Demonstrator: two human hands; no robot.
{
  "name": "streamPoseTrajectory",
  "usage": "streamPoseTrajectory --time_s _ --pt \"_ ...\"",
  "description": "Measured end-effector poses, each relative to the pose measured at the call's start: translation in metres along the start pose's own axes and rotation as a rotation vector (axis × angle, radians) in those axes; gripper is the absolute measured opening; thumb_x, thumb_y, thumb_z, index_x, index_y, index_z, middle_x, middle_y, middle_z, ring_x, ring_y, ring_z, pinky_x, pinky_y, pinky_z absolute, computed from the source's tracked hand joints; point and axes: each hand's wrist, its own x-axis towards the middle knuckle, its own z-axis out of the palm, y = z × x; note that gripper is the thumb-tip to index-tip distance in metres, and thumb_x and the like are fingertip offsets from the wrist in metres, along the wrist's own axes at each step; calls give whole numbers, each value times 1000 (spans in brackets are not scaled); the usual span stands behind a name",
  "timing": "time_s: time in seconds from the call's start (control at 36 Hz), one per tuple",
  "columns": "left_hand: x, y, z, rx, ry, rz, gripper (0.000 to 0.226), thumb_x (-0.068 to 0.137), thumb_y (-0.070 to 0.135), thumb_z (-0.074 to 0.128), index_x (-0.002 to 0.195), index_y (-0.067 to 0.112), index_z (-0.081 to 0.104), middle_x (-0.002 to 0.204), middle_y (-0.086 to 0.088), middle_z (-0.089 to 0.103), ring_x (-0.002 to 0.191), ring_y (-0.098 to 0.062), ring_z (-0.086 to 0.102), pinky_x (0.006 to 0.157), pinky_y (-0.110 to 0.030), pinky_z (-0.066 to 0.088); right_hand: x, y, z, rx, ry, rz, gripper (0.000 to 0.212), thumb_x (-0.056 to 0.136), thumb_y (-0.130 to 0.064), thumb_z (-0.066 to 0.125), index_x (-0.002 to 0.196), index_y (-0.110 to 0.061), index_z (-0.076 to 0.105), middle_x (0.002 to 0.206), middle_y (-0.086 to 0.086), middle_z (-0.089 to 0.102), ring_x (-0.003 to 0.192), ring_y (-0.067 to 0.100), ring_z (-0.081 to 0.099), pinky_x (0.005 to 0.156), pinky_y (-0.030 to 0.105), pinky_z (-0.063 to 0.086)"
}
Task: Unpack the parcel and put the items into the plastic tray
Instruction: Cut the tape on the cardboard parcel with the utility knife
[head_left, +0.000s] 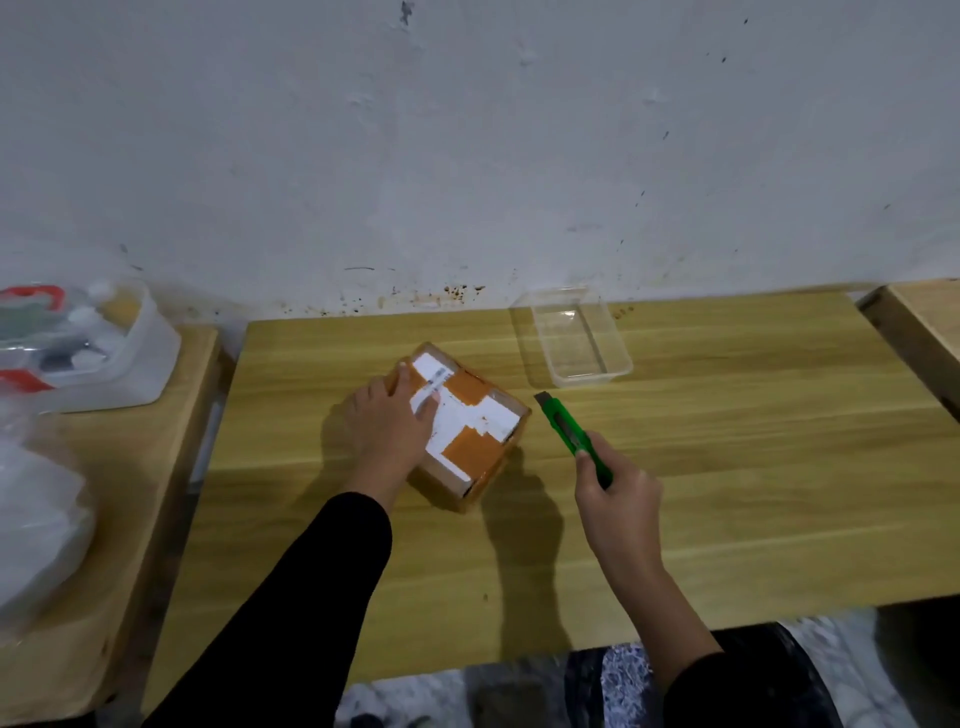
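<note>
A small cardboard parcel (470, 423) with orange tape and white labels lies closed on the wooden table (727, 467). My left hand (387, 428) rests flat on its left side, fingers spread over the top. My right hand (618, 493) holds a green utility knife (569, 431) just right of the parcel, its blade out and pointing up-left, clear of the box. A clear plastic tray (576, 338) with nothing in it stands behind the parcel, near the wall.
A white bin (104, 348) with assorted items sits on a side table at the left, with a plastic bag (36, 509) in front of it. Another wooden surface (924, 322) juts in at the far right. A wall backs the table.
</note>
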Motion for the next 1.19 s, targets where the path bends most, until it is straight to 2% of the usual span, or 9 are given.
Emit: streamPoseTrajectory --time_s 0.08,0.17,0.36,0.5,0.58,0.69,0.89,0.97,1.19 --pt "-17 -9 4 -59 -8 -85 69 91 60 24 147 21 14 137 -19 39 125 -34 34 104 -43 28 -2 -3 -1 0 -16 -13 30 90 -16 53 120 -16 61 50 6 56 38 9 40 40 28 34" --pt "-43 -12 10 -123 29 -157 75 87 66 26 146 22 13 134 -19 42 122 -33 37 100 -43 31 -6 -4 0 -18 -46 -28 31 91 -15 52 120 -15 60 50 6 55 38 11 39 40 30 33" --pt "-94 1 28 -350 14 -242 80 84 69 30 146 28 2 132 -19 38 119 -33 34 95 -42 34 -20 -2 -7 -92 -97 -96 33 90 -11 51 122 -10 58 57 15 62 42 16 45 39 25 30" --pt "-103 8 34 -402 -13 -207 73 88 61 32 146 33 -2 134 -15 31 120 -31 29 94 -40 33 -27 0 -14 -126 -100 -125 31 89 -10 52 119 -7 60 60 18 64 45 20 47 42 27 31" --pt "-104 6 34 -565 -86 -156 72 89 57 38 146 34 1 143 -13 24 129 -33 27 103 -44 32 -29 0 -16 -182 -107 -162 29 89 -9 51 116 -7 61 59 19 62 46 21 47 42 27 28" --pt "-112 0 31 -753 -174 -102 85 83 58 52 146 35 0 154 -11 4 140 -32 18 110 -45 27 -32 0 -17 -210 -100 -168 28 89 -10 50 116 -6 60 59 18 61 46 21 45 40 24 24" --pt "-116 0 33 -774 -226 -103 112 65 66 66 145 36 -7 157 -4 -5 142 -29 12 110 -44 25 -35 1 -19 -242 -111 -191 34 90 -11 49 123 -8 55 62 19 63 50 24 50 47 27 32" --pt "-115 1 35 -802 -224 -125 112 64 66 67 145 37 -6 157 -4 -6 142 -30 11 110 -45 25 -37 2 -20 -262 -111 -201 35 90 -11 48 125 -8 54 62 20 63 53 29 54 49 28 34" --pt "-113 2 38 -840 -219 -158 112 63 66 68 144 39 -5 157 -3 -4 142 -29 13 109 -44 25 -38 1 -20 -279 -149 -148 31 92 -14 46 121 -9 54 64 17 61 54 27 53 46 26 34"
